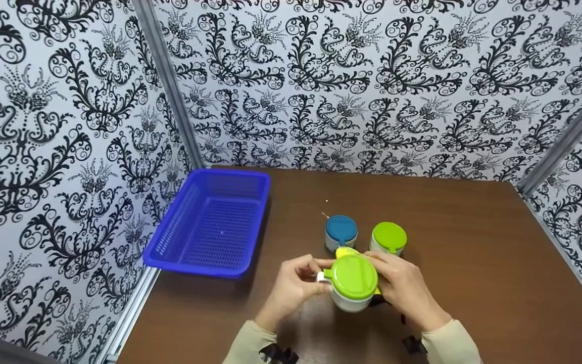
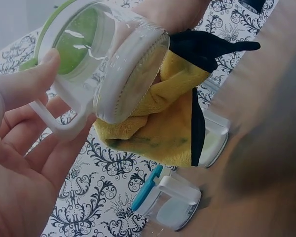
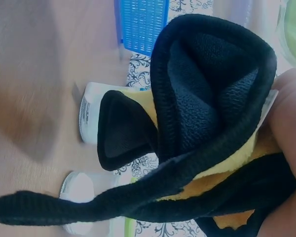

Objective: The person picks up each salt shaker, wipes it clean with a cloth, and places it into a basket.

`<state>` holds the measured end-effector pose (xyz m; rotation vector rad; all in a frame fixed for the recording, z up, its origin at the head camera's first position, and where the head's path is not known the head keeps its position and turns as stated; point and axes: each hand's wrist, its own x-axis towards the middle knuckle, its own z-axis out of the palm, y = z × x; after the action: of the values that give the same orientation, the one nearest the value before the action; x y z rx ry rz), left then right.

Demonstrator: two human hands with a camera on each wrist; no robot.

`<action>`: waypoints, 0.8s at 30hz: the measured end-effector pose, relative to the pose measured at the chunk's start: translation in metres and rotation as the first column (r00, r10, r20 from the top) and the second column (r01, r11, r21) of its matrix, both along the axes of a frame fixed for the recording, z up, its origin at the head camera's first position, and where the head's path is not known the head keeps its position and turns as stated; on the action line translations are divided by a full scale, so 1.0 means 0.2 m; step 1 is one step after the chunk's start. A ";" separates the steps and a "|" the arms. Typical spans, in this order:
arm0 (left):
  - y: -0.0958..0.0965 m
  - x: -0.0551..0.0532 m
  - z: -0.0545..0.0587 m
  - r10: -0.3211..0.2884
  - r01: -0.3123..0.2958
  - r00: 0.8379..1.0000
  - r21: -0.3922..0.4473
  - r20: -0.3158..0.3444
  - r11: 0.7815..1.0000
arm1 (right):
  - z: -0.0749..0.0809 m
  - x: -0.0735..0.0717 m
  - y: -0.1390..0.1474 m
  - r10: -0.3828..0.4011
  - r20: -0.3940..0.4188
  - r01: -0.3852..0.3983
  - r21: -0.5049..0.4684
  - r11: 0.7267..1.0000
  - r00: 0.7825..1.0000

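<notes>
A clear glass jar with a green lid (image 1: 354, 277) and a white handle (image 2: 64, 123) is held above the table. My left hand (image 1: 296, 283) grips it by the handle, thumb on top. My right hand (image 1: 402, 280) holds a yellow cloth with black edging (image 2: 158, 118) against the jar's far side. In the right wrist view, folds of the cloth (image 3: 207, 98) hide most of the fingers. Just beyond the hands stand a blue-lidded jar (image 1: 341, 230) and another green-lidded jar (image 1: 389, 236), both upright on the table.
A blue plastic basket (image 1: 258, 222) with perforated sides and base sits at the left of the brown table (image 1: 452, 212). Patterned black-and-white panels (image 1: 346, 76) enclose the table at the back and sides.
</notes>
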<state>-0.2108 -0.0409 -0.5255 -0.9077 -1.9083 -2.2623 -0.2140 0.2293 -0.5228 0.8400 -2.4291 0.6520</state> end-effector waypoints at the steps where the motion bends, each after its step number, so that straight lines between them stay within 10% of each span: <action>1: 0.00 0.01 0.02 0.000 0.000 1.000 0.000 -0.001 1.000 | 0.00 0.00 0.00 0.002 0.003 -0.002 -0.001 1.000 1.000; 13: -0.01 0.03 0.05 0.018 -0.018 1.000 -0.019 0.012 1.000 | 0.03 -0.01 0.02 0.011 0.069 -0.009 -0.032 0.999 0.998; 24: 0.00 -0.02 -0.04 -0.052 0.053 0.997 -0.021 0.054 0.998 | 0.19 -0.05 0.05 0.012 -0.148 -0.022 -0.066 0.998 0.989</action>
<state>-0.2145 -0.0410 -0.5333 -0.9207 -1.9583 -2.3214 -0.2234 0.2387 -0.4855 0.8520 -2.2575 0.6502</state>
